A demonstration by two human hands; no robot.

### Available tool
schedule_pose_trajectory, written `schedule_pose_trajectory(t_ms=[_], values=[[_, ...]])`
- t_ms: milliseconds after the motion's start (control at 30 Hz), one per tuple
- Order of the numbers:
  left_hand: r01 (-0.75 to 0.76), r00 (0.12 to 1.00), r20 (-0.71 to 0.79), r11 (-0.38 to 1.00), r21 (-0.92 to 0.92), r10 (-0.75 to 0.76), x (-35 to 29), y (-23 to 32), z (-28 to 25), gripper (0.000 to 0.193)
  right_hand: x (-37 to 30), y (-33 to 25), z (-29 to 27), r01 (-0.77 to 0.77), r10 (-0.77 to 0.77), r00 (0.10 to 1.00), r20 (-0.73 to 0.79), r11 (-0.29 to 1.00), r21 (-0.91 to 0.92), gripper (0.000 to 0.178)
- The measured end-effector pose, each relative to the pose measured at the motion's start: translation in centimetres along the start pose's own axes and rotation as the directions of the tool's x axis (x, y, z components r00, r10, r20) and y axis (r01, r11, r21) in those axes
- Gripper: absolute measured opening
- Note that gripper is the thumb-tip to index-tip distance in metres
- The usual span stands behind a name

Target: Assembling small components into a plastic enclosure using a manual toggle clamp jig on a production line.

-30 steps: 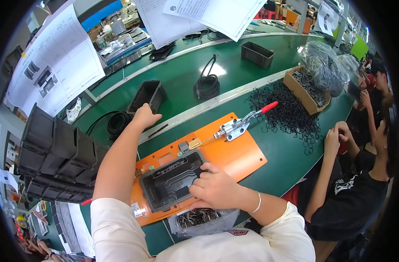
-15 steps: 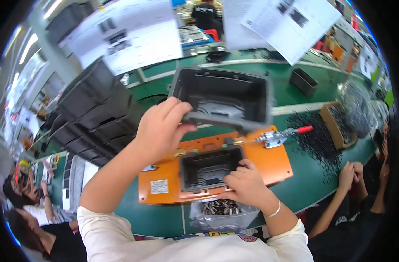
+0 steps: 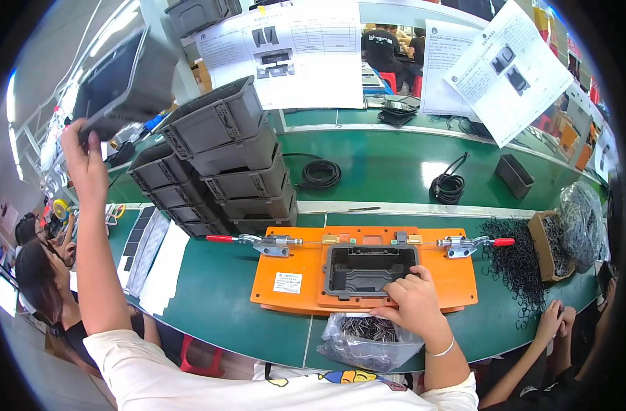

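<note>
My left hand (image 3: 87,161) is raised at the far left, closed on the rim of a dark grey plastic box (image 3: 145,85). That box is tilted and a little blurred, up beside the stacked grey boxes (image 3: 217,147). A second grey box (image 3: 337,270) sits open side up in the orange fixture (image 3: 272,277). The fingers of my right hand (image 3: 416,301) are bent over its near right rim, with the thumb lower, at the fixture's front edge. Two toggle clamps with red handles, a left clamp (image 3: 272,244) and a right clamp (image 3: 457,245), flank the box.
A plastic bag of small metal pins (image 3: 368,330) lies before the fixture. Black clip-like pieces (image 3: 511,260) spread beside a cardboard box (image 3: 547,246) at right. Coiled black cables (image 3: 320,174) lie behind. Another person's hands (image 3: 556,322) rest at the right table edge.
My left hand has carried its box from above the fixture to the upper left, beside the stacks. My right hand stays at the box in the fixture. The view has shifted.
</note>
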State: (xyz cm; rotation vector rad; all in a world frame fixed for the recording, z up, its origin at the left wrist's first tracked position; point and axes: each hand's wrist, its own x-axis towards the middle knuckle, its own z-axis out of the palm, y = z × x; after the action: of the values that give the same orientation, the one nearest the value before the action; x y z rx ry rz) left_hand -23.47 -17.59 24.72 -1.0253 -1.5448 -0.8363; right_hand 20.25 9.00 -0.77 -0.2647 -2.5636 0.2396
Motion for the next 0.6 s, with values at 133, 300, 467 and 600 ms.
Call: schedule_pose_trajectory(t_ms=[133, 300, 467, 600], values=[[-0.144, 0.99, 0.038, 0.939, 0.311, 0.139, -2.9, -5.2, -1.2, 0.022, 0.1, -0.1, 0.0, 0.006, -0.006, 1.0, -0.014, 1.0, -0.002, 0.04], [-0.057, 0.987, 0.16, 0.94, 0.336, 0.003, -4.9, -9.0, -0.2, 0.026, 0.0, 0.0, 0.0, 0.001, -0.001, 1.0, -0.012, 1.0, -0.008, 0.04], [0.02, 0.972, 0.216, 0.948, 0.317, -0.093, -5.0, -11.9, 2.0, 0.026, -0.2, 0.1, 0.2, 0.005, -0.005, 1.0, -0.021, 1.0, -0.021, 0.042], [0.072, 0.932, 0.334, 0.974, 0.215, -0.143, -4.8, -13.4, 4.1, 0.027, -0.1, 0.2, 0.2, 0.005, -0.005, 1.0, -0.025, 1.0, -0.007, 0.043]])
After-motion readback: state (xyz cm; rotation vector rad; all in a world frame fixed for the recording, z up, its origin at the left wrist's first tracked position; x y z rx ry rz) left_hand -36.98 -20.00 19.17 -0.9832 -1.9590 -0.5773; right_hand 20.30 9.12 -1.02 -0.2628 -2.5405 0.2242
